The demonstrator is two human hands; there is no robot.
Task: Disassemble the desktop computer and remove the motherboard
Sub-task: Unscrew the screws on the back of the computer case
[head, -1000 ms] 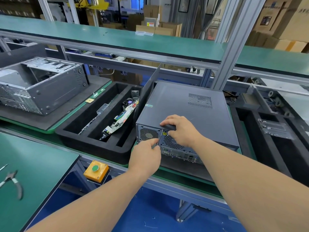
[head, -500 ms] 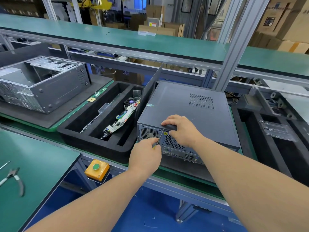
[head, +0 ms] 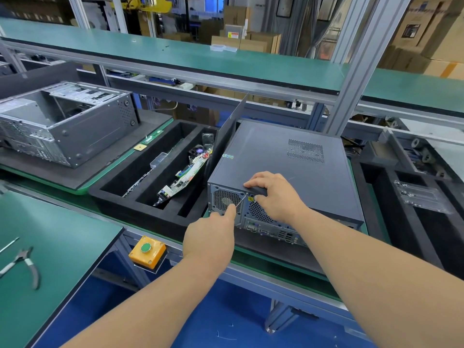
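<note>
Little has moved since the earlier frames: both hands stay at the rear edge of the case (head: 283,169), and only the view has shifted slightly. The left hand (head: 213,234) still grips a thin screwdriver (head: 239,200), its fingers curled round the handle and the tip pointing up at the top rear edge of the case, between the two mesh vents. The right hand (head: 273,194) remains bent over that edge, fingers on the lid and thumb on the rear panel, pinching the rim. The case lies closed on its side on the green bench (head: 251,257), rear ports facing the person. Just to its left sits a black foam tray (head: 140,204) holding a circuit board (head: 185,177). Farther left rests an opened chassis (head: 62,126). Pliers (head: 25,262) lie on the near table (head: 62,247).
</note>
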